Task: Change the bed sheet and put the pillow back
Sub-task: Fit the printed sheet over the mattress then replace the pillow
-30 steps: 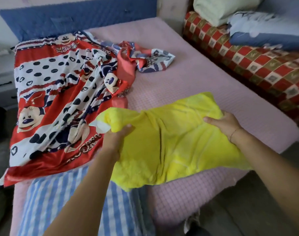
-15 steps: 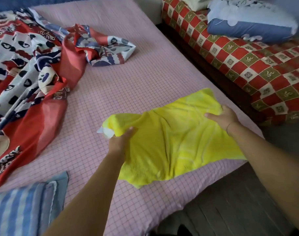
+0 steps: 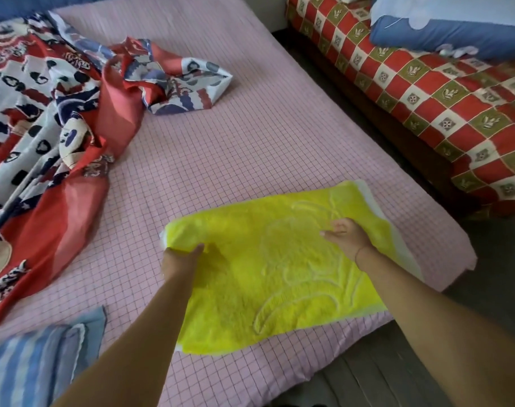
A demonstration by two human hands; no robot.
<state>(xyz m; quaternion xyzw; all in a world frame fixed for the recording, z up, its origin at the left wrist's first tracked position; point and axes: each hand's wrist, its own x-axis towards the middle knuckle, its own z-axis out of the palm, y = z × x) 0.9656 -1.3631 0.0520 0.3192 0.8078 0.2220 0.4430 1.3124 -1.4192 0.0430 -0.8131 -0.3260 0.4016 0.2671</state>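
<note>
- Pillow (image 3: 279, 274) now flat on pink sheet (image 3: 250, 142), near-right bed corner; was lifted.
- L hand (image 3: 178, 261) grips its left edge.
- R hand (image 3: 346, 237) on top; can't tell if gripping.
- Red sheet (image 3: 45, 127) bunched far left.

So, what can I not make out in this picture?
Head view:
Fingers of the left hand: hidden under the edge of the yellow pillow.
Right hand: blurred; pinching or only pressing the pillow, unclear.
Blue striped pillow: cut off by the bottom-left corner.
Red cartoon-print sheet: cut off by the left edge.
</note>
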